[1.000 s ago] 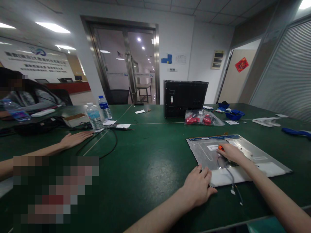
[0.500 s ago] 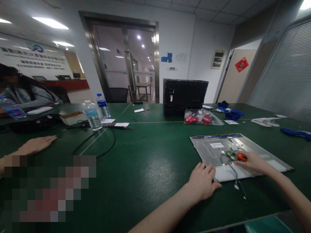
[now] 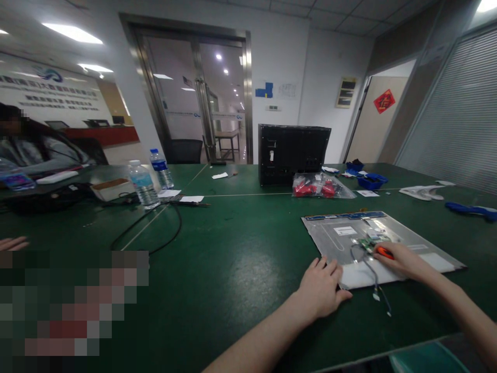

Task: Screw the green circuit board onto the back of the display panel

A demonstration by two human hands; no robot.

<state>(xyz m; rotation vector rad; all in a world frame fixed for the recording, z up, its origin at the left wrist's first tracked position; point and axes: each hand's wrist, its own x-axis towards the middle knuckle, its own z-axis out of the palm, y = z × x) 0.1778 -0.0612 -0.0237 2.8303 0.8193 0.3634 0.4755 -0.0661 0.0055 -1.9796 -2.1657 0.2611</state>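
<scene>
A flat grey display panel (image 3: 330, 239) lies back side up on the green table, with a small green circuit board (image 3: 367, 243) near its middle. Grey cables (image 3: 375, 280) run from the board over the panel's near edge, their white plugs hanging free. My right hand (image 3: 396, 259) is closed around an orange-handled screwdriver (image 3: 385, 252) at the board; its tip is hidden. At the panel's near left corner my left hand (image 3: 320, 287) lies with fingers stretched over the edge and thumb apart. A white strip (image 3: 361, 275) covers the panel's near side.
Behind the panel are a bag of red parts (image 3: 322, 186) and a black monitor housing (image 3: 293, 155). Blue trays (image 3: 371, 181) and white gloves (image 3: 421, 192) lie right. Water bottles (image 3: 143, 185), a black cable (image 3: 178, 228) and a co-worker's hand (image 3: 13, 243) are left.
The co-worker's hand at the left has drawn back toward the frame's edge. The view has shifted slightly. My right hand has turned a little on the screwdriver; my left stays at the corner.
</scene>
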